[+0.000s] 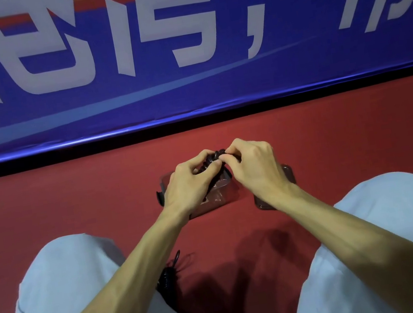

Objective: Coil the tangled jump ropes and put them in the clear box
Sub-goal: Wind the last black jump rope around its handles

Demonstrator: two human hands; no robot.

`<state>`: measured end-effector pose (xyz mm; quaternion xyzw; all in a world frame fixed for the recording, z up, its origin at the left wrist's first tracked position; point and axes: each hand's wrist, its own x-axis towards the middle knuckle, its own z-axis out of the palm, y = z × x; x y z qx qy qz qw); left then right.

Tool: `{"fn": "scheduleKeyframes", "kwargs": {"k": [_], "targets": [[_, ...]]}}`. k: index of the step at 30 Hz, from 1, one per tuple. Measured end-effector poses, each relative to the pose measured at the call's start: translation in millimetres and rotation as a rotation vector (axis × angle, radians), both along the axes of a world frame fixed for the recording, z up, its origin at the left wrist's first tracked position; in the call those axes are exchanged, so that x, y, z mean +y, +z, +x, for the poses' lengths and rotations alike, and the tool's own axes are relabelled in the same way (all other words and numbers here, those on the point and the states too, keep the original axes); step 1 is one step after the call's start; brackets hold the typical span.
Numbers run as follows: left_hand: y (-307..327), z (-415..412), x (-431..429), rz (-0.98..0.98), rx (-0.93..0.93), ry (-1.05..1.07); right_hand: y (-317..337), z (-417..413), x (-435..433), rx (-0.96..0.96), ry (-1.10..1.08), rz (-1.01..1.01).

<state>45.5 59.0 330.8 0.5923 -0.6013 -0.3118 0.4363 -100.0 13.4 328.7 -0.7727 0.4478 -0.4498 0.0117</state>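
left hand (190, 183) and right hand (253, 168) pinching coiled rope (211, 158), clear box (220, 198) beneath, red floor (72, 204)

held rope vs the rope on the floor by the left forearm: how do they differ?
1. The held rope is gripped by the left hand and right hand above the clear box; the floor rope lies untouched on the red floor.
2. The held rope is a tight bundle, mostly hidden by fingers; the floor rope has a loose loop sticking out.
Shared: both are dark and coiled.
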Motion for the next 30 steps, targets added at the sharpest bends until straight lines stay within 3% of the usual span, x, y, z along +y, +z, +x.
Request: {"fn": "scheduleKeyframes", "kwargs": {"k": [5,9,13,16,19,25,28,30], "targets": [[6,-1,3,-0.06,-0.203,0.113,2,3,0,-0.105,0.025,0.065],[6,3,3,-0.088,-0.181,0.121,7,4,4,-0.103,0.064,0.025],[5,-1,4,-0.107,-0.218,0.105,9,2,5,0.001,-0.088,-0.096],[5,-5,5,-0.119,-0.245,0.101,6,4,3,-0.01,-0.075,-0.137],[5,-1,4,-0.113,-0.27,0.098,9,4,-3,-0.171,0.006,0.109],[5,6,8,-0.126,-0.607,0.102,20,-5,-5,-0.442,0.223,0.87],[7,7,8,-0.133,-0.659,0.091,27,-10,-3,-0.673,0.381,1.107],[8,7,9,-0.101,-0.658,0.058,27,-12,-6,-0.634,0.394,1.144]]}}
